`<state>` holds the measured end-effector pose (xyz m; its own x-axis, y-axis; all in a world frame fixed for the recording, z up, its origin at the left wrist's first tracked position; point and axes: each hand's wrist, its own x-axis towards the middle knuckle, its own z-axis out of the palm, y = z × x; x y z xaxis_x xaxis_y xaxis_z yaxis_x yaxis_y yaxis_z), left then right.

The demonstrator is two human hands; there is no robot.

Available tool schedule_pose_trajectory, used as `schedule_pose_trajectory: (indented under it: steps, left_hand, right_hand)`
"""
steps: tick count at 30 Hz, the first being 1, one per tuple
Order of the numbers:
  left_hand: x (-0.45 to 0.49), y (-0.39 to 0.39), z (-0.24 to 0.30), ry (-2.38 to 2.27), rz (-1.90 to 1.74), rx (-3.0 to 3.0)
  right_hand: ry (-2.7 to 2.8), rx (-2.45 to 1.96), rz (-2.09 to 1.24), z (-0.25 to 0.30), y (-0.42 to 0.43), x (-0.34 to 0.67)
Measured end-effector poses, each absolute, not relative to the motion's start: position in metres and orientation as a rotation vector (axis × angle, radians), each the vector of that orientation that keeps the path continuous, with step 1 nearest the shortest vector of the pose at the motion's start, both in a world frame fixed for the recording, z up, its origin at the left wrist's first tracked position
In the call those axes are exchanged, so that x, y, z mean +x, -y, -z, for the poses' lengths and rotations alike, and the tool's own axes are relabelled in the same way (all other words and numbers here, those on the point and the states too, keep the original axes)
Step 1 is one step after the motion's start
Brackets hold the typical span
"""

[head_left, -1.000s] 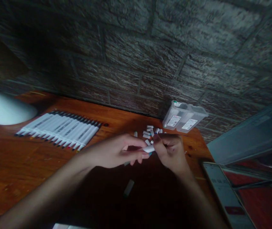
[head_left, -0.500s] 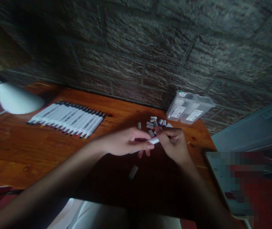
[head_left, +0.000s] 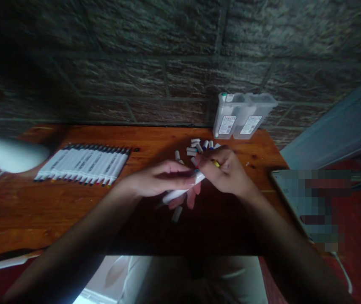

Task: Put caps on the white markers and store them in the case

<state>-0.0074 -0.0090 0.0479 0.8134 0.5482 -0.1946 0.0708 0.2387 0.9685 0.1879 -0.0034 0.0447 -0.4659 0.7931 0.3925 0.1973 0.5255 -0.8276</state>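
My left hand (head_left: pixel 155 180) is closed around a white marker (head_left: pixel 176 195), which slants up to the right over the table's front half. At the marker's upper end, my right hand (head_left: pixel 226 171) pinches a marker cap whose yellow end (head_left: pixel 215 163) pokes out past the fingers; the rest of it is covered. Whether cap and marker touch cannot be made out. Behind the hands lies a small heap of loose white caps (head_left: pixel 192 151), some with blue or green ends. One more cap (head_left: pixel 176 214) lies just in front of the left fingers.
Left on the wooden table (head_left: pixel 6 211), white markers (head_left: pixel 82 164) lie side by side in a row. A clear plastic case (head_left: pixel 245 114) with labels stands at the back right against the stone wall (head_left: pixel 187 80). A white lamp-like object (head_left: pixel 15 156) is at far left.
The camera view has levelled and shifted. More of the white marker shows below my left hand, and a yellow end has come into sight at my right fingers.
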Motion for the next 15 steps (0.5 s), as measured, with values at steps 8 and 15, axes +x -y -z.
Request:
schedule_pose_trajectory:
  steps: [8, 15]
  left_hand:
    - [-0.009, -0.002, -0.032, -0.661, -0.477, 1.183]
    - [-0.013, -0.015, -0.025, -0.656, -1.131, 1.129]
  right_hand:
    - [1.672, -0.949, -0.982, -0.036, -0.008, 0.199]
    - [1.168, -0.882, -1.149, -0.04, -0.029, 0.202]
